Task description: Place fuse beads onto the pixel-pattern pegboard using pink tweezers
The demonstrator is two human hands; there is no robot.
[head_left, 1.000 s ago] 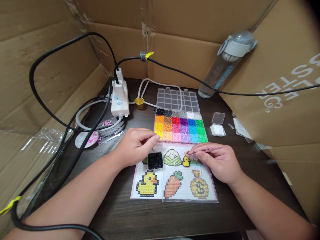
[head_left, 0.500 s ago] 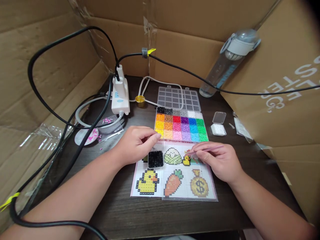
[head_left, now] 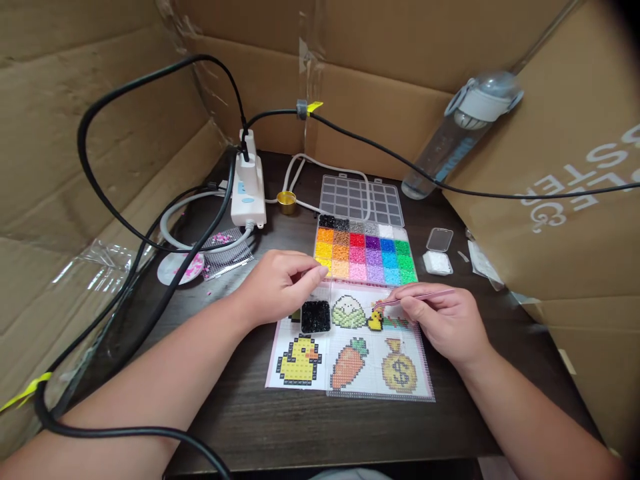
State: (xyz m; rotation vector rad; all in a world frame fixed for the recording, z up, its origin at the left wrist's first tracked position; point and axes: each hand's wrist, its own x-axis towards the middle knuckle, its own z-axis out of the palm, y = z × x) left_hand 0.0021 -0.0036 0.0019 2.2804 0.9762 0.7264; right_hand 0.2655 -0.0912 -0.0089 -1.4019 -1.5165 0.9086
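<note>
At far left of the left grip (head_left: 280, 287), a round white dish (head_left: 167, 269) with pink beads sits on the dark surface (head_left: 250, 413), and a clear pegboard (head_left: 231, 264) with loose pink beads lies just beside it. Beyond the left grip stand a white power strip (head_left: 248, 201) and a gold cup (head_left: 287, 203). The left grip has thumb and forefinger close together by the near-left corner of the multicolour bead box (head_left: 366, 248); whether it pinches anything, I cannot tell. Just right of it, a small tray of black beads (head_left: 315, 316) rests above the printed duck (head_left: 300, 360) on the pattern sheet (head_left: 324, 377). Farther right lie the printed carrot (head_left: 349, 363) and, nearer the right grip (head_left: 447, 323), the small yellow bead duck (head_left: 375, 321). The right grip is closed on pink tweezers (head_left: 425, 297), their tips at the bead duck's top. Beyond the right grip, a water bottle (head_left: 450, 147) leans against cardboard and an open box of white beads (head_left: 437, 263) sits.
</note>
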